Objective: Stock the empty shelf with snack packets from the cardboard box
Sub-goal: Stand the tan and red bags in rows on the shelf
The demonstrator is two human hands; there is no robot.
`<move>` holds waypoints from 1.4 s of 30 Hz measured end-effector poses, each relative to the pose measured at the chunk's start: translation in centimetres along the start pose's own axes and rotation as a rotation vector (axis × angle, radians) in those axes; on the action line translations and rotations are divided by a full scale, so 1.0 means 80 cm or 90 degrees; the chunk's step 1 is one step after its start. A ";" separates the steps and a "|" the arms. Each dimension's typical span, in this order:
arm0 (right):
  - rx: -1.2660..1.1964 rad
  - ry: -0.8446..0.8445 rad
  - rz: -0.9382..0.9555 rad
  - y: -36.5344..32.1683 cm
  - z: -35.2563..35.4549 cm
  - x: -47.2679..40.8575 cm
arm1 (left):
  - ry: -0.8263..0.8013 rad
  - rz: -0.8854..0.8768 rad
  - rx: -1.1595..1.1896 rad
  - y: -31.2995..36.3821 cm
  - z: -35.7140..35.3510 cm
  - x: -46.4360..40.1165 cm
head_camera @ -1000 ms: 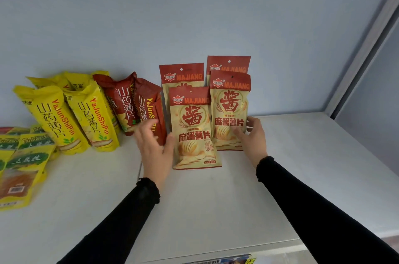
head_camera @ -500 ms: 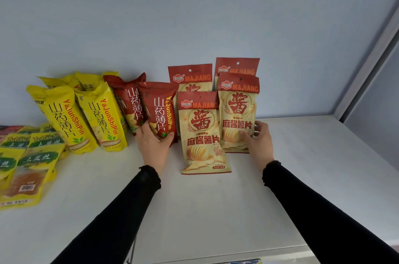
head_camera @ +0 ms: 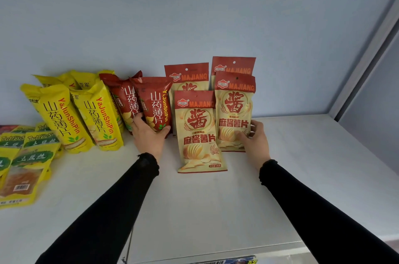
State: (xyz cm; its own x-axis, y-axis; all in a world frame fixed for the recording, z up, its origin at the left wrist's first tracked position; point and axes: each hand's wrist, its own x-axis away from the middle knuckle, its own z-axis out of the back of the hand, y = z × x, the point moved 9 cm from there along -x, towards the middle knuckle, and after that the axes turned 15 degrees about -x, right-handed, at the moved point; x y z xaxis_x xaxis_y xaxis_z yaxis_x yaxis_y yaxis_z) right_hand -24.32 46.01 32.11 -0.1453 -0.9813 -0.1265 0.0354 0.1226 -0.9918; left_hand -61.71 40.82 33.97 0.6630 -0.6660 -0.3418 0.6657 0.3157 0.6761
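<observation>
- The left hand [head_camera: 149, 135] grips the lower end of a glossy dark-red snack packet [head_camera: 155, 104]; thumb on the right edge, fingers curled up its left side, and the packet's bottom seam is hidden behind the palm
- A second dark-red packet [head_camera: 123, 99] stands just left of those fingers, partly covered by the first; both read "YaJunShiPin" and "CRISPY" beside white Chinese characters
- The right hand [head_camera: 255, 140] holds the bottom of a beige packet with a red header [head_camera: 235, 112]; thumb pressed on its front, fingers curled round its right edge, lower right corner covered
- Just left of that thumb stands a matching beige packet [head_camera: 197, 132], nearest the camera, header reading "MAJIANG"; small print at its foot is too fine to read
- Two more MAJIANG packets [head_camera: 187, 75] lean on the pale blue wall behind, mostly hidden
- Well left of the left fingers, yellow foil packets [head_camera: 62, 116] read "YaJunShiPin"; those behind show only their tops
- Flat yellow-and-green packets [head_camera: 28, 164] lie at the far left, cut off by the frame, lettered "TuDouSi"
- All rest on the white shelf [head_camera: 216, 209]; a printed strip at its front edge is cut off and unreadable
</observation>
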 end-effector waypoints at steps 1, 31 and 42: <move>-0.001 -0.003 -0.001 0.000 0.000 0.000 | -0.002 -0.003 0.008 0.001 0.000 0.000; 0.289 -0.067 -0.022 -0.020 0.035 0.036 | -0.141 -0.589 -0.315 0.145 -0.020 0.174; 0.468 0.192 0.052 -0.044 0.289 0.270 | -0.321 -0.853 -0.059 0.303 -0.062 0.426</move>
State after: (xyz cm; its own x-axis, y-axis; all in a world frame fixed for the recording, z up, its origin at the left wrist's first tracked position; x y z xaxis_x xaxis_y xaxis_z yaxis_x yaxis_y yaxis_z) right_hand -4.73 20.92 33.28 -0.3720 -0.8779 -0.3014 0.6848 -0.0405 -0.7276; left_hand -21.29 29.11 35.44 -0.6472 -0.6496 -0.3990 0.7131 -0.7009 -0.0156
